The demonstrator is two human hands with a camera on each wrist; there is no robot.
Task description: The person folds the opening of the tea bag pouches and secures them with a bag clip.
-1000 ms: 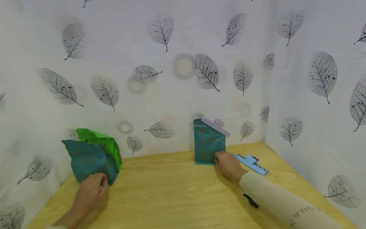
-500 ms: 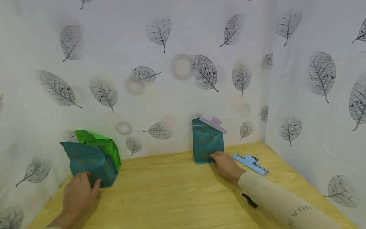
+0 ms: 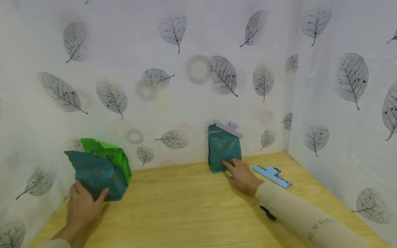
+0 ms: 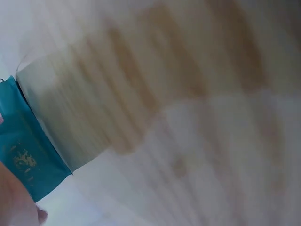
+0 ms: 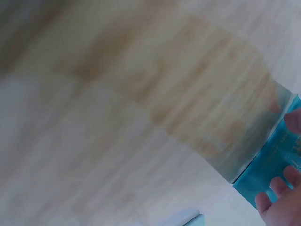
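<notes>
The clipped teal pouch (image 3: pixel 224 148) stands upright on the bench (image 3: pixel 173 210), near the back wall, with a purple clip (image 3: pixel 229 130) slanting across its top and leaving the left end of that edge uncovered. The right hand (image 3: pixel 243 175) is at its lower front; the right wrist view shows thumb and fingers well spread over the pouch, so the grip is wide. How firmly it presses, I cannot tell.

Toward the person's left, the unclipped teal pouch (image 3: pixel 94 174) stands with its top sagging to one side. The left hand (image 3: pixel 81 206) lies at its lower front, thumb and fingers apart, a wide grip too; whether it bears any weight is unclear. Just behind this pouch is a green bag (image 3: pixel 119 158), partly hidden by it.

A light blue clip (image 3: pixel 270 175) lies on the bench beyond the right hand, over something darker that I cannot make out.

The slanted clip looks the likeliest trouble: with part of the edge unpinched, a tug or a bend in the film could work it loose. Pressure low on either pouch could slide or topple it, and a push on the left one might shove the green bag backward.
</notes>
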